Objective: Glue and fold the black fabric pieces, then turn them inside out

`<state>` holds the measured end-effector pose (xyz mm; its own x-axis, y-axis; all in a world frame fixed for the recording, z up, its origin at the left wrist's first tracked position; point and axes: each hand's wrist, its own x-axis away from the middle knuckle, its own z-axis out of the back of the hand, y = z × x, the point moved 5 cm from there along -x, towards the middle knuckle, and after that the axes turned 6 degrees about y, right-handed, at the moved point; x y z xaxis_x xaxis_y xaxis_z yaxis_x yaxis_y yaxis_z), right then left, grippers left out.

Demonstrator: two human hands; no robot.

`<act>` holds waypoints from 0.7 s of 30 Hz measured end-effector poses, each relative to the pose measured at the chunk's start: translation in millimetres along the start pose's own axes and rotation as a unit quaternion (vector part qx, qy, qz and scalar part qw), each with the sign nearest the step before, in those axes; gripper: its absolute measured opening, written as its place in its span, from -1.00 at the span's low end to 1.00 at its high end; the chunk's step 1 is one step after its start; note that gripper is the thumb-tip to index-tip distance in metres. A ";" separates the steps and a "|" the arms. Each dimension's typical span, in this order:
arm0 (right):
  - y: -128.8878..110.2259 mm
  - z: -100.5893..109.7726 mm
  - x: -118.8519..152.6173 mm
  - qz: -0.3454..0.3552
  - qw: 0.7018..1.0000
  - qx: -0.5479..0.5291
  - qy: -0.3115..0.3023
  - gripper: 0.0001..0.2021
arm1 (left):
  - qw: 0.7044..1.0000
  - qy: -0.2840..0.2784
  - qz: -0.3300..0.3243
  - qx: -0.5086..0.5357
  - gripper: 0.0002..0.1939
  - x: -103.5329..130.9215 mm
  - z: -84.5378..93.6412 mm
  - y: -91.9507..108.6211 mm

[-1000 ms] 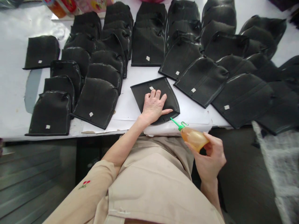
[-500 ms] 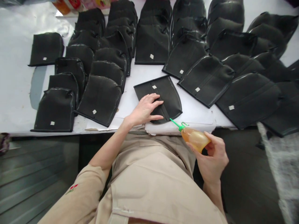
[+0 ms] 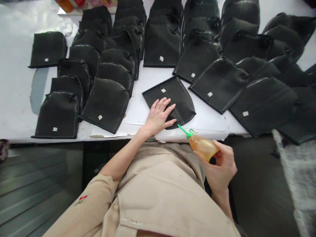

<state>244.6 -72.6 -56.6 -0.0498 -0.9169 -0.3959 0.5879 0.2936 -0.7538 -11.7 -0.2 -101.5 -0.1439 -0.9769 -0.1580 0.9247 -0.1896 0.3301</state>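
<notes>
A flat black piece (image 3: 184, 98), straight along one edge and rounded at the other, lies at an angle near the table's front edge. It has a strip down its middle and a small pale label. My left hand (image 3: 161, 115) rests on it, fingers spread, holding nothing. In my right hand (image 3: 223, 164) is a soft squeeze bottle (image 3: 203, 147) of amber liquid with a thin green nozzle. The nozzle's tip is at the rounded edge of the black piece; whether it touches I cannot tell. My right fingers and thumb are closed around the bottle.
Overlapping rows of similar black pieces (image 3: 106, 102) cover the white table (image 3: 138, 92) to the left, at the back and on the right (image 3: 264, 102). One black piece (image 3: 48, 49) lies apart at far left. Colourful packaging (image 3: 84, 4) stands at the back.
The black piece has turned slightly and shifted right under my left hand, which moved right with it. The bottle in my right hand has moved a little left along the rounded edge.
</notes>
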 end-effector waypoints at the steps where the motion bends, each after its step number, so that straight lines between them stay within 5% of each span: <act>1: -0.2 -1.8 0.8 0.001 1.000 -0.004 -0.002 -0.46 | 1.000 0.002 0.002 -0.002 -0.40 -0.5 -0.6 0.7; 21: 4.8 -17.6 17.6 0.004 0.998 -0.040 -0.043 -0.38 | 1.000 0.009 0.022 -0.018 -0.54 -5.3 -4.9 2.5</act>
<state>232.3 -82.5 -76.3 0.0261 -0.9331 -0.3587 0.5212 0.3189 -0.7916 -6.9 5.0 -104.5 -0.0960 -0.9824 -0.1605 0.9421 -0.1417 0.3040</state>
